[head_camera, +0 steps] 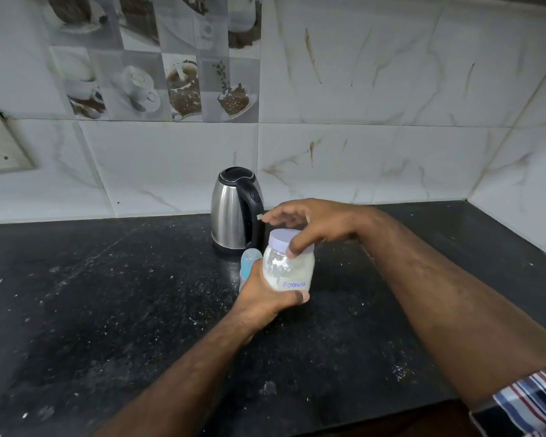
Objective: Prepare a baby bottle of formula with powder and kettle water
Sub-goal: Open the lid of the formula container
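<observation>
Jar (292, 272): clear plastic, white powder inside, held just above the black counter (108, 310), in front of the kettle.
Label: "Formula", handwritten in blue, low on the jar's near side.
Axis: upright, leaning a touch; lid end up.
Lid (289, 239): pale lilac, seated on the jar.
Left hand (265, 294): wrapped round the jar's lower half from the left, thumb curled across the front under the writing.
Right hand (316, 225): arched over the lid, thumb on the near rim, fingers spread over the far side; how they touch it, cannot tell.
Bottle (249, 261): bluish, mostly hidden behind the left hand.
Kettle (237, 209): steel body, black lid and handle, handle to the right, near the tiled wall.
Sleeve (533, 402): striped, on the right arm.
</observation>
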A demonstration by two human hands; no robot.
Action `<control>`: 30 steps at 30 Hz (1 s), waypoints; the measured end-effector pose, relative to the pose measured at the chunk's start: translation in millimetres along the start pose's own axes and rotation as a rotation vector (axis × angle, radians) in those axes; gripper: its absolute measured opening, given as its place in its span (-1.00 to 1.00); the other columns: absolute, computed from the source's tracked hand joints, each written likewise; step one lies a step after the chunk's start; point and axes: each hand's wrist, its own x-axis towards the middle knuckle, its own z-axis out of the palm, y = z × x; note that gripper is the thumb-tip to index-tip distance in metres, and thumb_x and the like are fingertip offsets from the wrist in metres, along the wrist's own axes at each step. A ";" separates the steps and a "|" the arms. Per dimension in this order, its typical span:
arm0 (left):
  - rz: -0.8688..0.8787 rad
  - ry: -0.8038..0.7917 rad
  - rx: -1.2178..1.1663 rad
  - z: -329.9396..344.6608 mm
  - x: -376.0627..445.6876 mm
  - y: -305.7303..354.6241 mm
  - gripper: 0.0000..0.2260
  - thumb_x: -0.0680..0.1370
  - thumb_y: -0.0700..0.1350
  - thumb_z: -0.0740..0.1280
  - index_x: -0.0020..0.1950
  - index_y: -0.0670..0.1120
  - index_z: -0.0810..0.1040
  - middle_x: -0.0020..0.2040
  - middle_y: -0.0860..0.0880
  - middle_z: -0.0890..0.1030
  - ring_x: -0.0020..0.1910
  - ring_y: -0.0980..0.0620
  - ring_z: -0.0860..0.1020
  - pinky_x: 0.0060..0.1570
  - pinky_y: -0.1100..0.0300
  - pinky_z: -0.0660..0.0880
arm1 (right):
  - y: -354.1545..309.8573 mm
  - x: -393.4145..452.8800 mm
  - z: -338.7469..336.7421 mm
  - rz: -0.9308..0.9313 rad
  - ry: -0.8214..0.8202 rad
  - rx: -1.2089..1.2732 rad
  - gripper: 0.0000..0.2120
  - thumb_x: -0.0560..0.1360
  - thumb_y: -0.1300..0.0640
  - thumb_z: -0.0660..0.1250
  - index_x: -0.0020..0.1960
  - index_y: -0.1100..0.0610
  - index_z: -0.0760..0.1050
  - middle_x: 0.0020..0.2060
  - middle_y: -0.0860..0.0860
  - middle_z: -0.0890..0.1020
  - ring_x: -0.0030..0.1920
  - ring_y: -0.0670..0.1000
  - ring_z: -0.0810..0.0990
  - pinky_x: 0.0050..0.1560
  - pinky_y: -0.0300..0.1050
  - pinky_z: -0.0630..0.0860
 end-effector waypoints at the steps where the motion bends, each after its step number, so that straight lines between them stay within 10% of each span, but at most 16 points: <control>1: -0.002 0.012 0.007 2.8 -0.7 0.8 -0.26 0.16 0.00 0.61 0.30 0.05 0.45 0.18 -0.02 0.65 0.21 0.00 0.62 0.29 -0.11 0.58 | 2.7 -0.6 -1.5 0.010 0.013 -0.019 -0.30 0.33 -0.09 0.61 0.41 -0.24 0.44 0.40 -0.15 0.49 0.29 -0.18 0.47 0.15 -0.16 0.52; 4: -0.013 0.031 0.015 10.7 -1.0 2.2 -0.26 0.18 -0.02 0.62 0.31 0.04 0.43 0.18 -0.01 0.64 0.21 0.01 0.61 0.29 -0.09 0.58 | 7.8 1.8 2.8 0.109 0.076 -0.195 -0.18 0.21 -0.48 0.45 0.38 -0.16 0.47 0.26 -0.16 0.58 0.19 -0.09 0.58 0.16 -0.04 0.57; 7: -0.019 0.043 0.023 17.0 -0.8 1.0 -0.27 0.20 -0.06 0.62 0.32 0.02 0.42 0.19 -0.02 0.63 0.20 0.01 0.61 0.28 -0.07 0.59 | 15.9 3.8 1.4 0.060 0.035 -0.172 -0.50 0.37 -0.11 0.55 0.28 -0.16 0.53 0.16 -0.17 0.64 0.16 -0.06 0.64 0.16 -0.03 0.62; 9: -0.019 0.041 0.032 21.2 -0.4 -1.0 -0.31 0.20 -0.06 0.62 0.27 0.08 0.42 0.17 0.02 0.63 0.15 0.09 0.61 0.20 0.06 0.62 | 21.6 0.9 -4.7 -0.008 -0.078 -0.073 -0.33 0.35 0.17 0.58 0.39 -0.18 0.47 0.34 -0.16 0.55 0.31 -0.13 0.54 0.24 -0.13 0.56; 15: 0.008 0.038 0.064 32.6 5.3 -6.2 -0.43 0.23 -0.09 0.62 0.16 0.12 0.48 0.05 0.12 0.66 0.05 0.21 0.64 -0.01 0.28 0.60 | 30.9 1.1 -5.5 0.081 0.031 -0.243 -0.21 0.30 -0.44 0.46 0.43 -0.14 0.42 0.19 -0.18 0.55 0.15 -0.11 0.56 0.19 -0.06 0.54; 20: 0.049 0.032 0.082 40.5 11.2 -10.3 -0.46 0.24 -0.13 0.61 -0.03 0.45 0.55 -0.10 0.33 0.67 -0.08 0.36 0.63 -0.13 0.42 0.57 | 41.5 1.2 -14.2 -0.003 -0.094 -0.094 -0.31 0.38 0.15 0.57 0.42 -0.18 0.43 0.34 -0.13 0.53 0.27 -0.11 0.53 0.20 -0.11 0.56; 26: 0.018 0.057 0.089 47.7 21.3 -17.8 -0.42 0.23 -0.07 0.65 0.18 0.15 0.54 0.04 0.12 0.70 0.05 0.17 0.67 0.12 0.09 0.66 | 54.8 4.7 -14.3 0.102 0.074 -0.192 -0.17 0.35 -0.43 0.46 0.51 -0.12 0.35 0.26 -0.13 0.49 0.21 -0.06 0.48 0.05 -0.13 0.43; 30: -0.035 0.045 0.071 53.1 23.8 -22.5 -0.27 0.17 0.01 0.65 0.26 0.16 0.43 0.13 0.11 0.65 0.10 0.19 0.64 0.10 0.18 0.63 | 61.4 6.2 -14.1 0.033 0.003 -0.142 -0.35 0.38 -0.03 0.53 0.44 -0.10 0.45 0.28 -0.13 0.55 0.16 -0.13 0.56 0.05 -0.19 0.52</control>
